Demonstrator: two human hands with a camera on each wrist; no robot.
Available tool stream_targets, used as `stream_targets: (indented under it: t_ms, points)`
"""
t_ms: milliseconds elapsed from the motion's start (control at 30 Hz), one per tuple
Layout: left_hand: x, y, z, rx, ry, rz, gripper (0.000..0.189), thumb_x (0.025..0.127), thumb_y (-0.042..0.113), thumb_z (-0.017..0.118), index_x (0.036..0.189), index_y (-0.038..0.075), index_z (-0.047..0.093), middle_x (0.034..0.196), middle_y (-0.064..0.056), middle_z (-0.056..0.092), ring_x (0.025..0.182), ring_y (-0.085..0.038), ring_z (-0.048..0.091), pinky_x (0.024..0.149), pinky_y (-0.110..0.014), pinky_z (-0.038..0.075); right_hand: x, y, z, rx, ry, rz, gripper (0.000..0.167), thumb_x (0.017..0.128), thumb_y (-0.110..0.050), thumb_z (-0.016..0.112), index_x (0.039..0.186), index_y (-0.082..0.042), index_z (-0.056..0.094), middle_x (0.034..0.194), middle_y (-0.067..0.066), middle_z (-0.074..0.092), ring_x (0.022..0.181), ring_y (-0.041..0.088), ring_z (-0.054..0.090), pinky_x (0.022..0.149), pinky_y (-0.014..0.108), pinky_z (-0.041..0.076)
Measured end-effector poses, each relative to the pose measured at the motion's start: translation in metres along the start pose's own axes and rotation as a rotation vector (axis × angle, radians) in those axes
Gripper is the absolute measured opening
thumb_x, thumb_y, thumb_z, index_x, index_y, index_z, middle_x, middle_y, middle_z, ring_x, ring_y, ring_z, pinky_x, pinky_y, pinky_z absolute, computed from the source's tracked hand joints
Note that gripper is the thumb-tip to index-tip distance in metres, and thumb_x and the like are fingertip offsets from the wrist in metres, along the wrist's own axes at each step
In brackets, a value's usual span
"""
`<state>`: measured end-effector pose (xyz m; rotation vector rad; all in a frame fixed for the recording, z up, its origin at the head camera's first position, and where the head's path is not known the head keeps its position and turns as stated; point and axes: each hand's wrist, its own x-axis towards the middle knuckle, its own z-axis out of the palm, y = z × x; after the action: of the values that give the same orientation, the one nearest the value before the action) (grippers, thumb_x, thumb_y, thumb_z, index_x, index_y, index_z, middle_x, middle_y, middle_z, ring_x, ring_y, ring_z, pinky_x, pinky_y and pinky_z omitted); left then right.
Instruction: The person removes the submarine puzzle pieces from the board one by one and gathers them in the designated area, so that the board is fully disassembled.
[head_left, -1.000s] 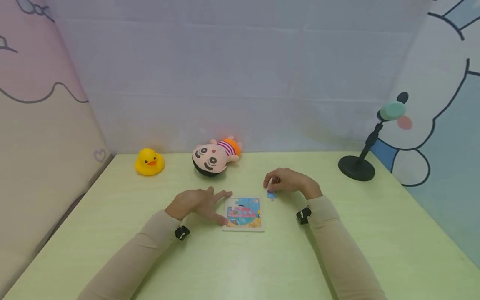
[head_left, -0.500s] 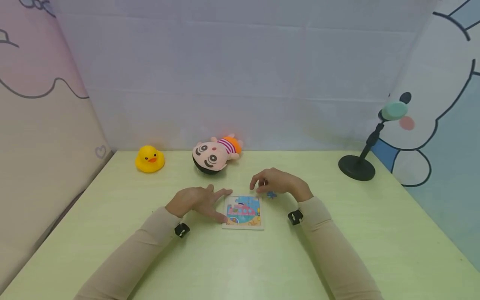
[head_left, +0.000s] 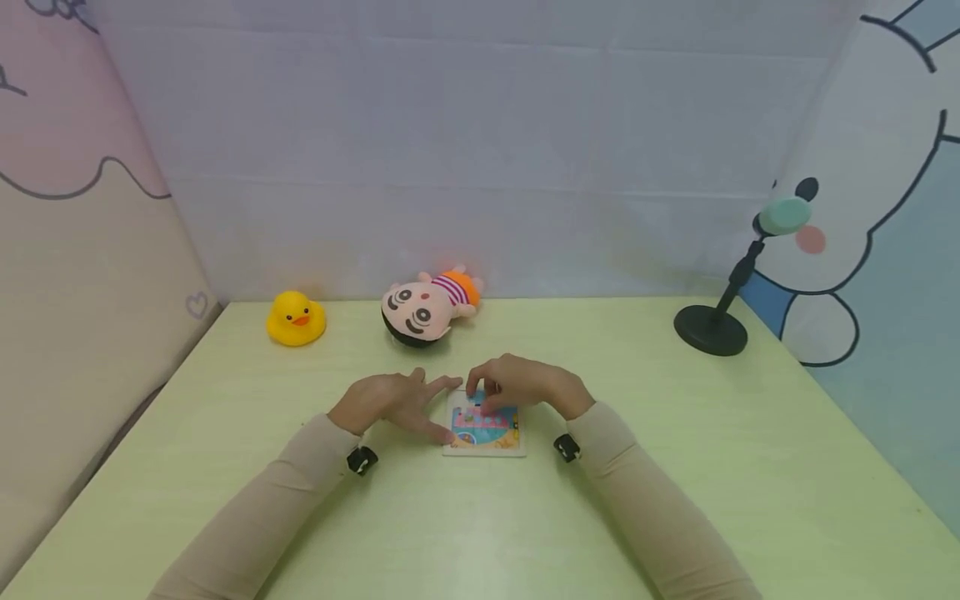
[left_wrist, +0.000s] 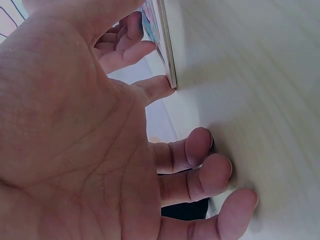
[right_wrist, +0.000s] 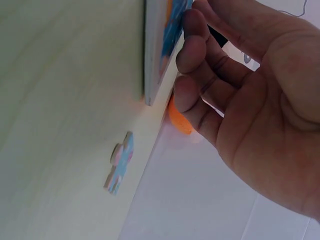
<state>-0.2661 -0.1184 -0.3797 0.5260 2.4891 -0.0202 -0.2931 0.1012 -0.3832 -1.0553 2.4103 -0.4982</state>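
A square picture puzzle (head_left: 486, 446) in a pale frame, with a pink submarine on blue, lies on the table before me. My left hand (head_left: 393, 404) is spread at its left side, index finger and thumb at the frame's edge. In the left wrist view its other fingertips (left_wrist: 215, 167) rest on the table. Over the puzzle's upper part bends my right hand (head_left: 521, 383), thumb and index fingertip down at the picture. I cannot tell whether a piece is between them. A loose blue puzzle piece (right_wrist: 120, 165) lies on the table beside the board.
Along the back of the table are a yellow rubber duck (head_left: 296, 318) and a plush doll (head_left: 427, 308) lying down. A black stand (head_left: 711, 329) with a mint-green round head is at the back right. A fabric backdrop (head_left: 480, 167) rises behind.
My right hand has moved left from beside the loose blue piece to over the puzzle's upper part. The left hand has kept its place at the frame.
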Motion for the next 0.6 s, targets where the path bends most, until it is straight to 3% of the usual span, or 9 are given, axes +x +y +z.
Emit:
stream_targets:
  t_ms: [200,433,600]
  points:
    - [0.0026,0.0005,-0.0010,0.019,0.001,-0.007,0.095,0.082,0.075,0.061,0.159,0.038,0.020,0.137,-0.018,0.043,0.098,-0.032,0.057,0.086,-0.054,0.048,0.0005,-0.0030,0.0029,-0.010,0.005,0.024,0.023,0.093,-0.015,0.073,0.114,-0.016,0.063,0.079,-0.004,0.062,0.069,0.009,0.055,0.066,0.025,0.044]
    - [0.0025,0.0007,-0.0001,0.028,-0.006,-0.004,0.095,0.082,0.075,0.061,0.159,0.037,0.019,0.135,-0.018,0.043,0.099,-0.032,0.057,0.087,-0.055,0.048,0.0012,-0.0025,0.0057,-0.009,0.017,-0.009,0.022,0.093,-0.012,0.073,0.111,-0.016,0.061,0.074,-0.001,0.058,0.066,0.010,0.052,0.062,0.024,0.042]
    - [0.0033,0.0000,0.0017,0.020,-0.008,-0.002,0.096,0.082,0.076,0.060,0.159,0.039,0.016,0.137,-0.019,0.042,0.099,-0.033,0.057,0.088,-0.056,0.048,0.0022,-0.0040,0.0069,-0.087,0.060,0.000,0.025,0.091,-0.016,0.076,0.110,-0.021,0.061,0.096,0.005,0.053,0.085,0.018,0.052,0.073,0.031,0.045]
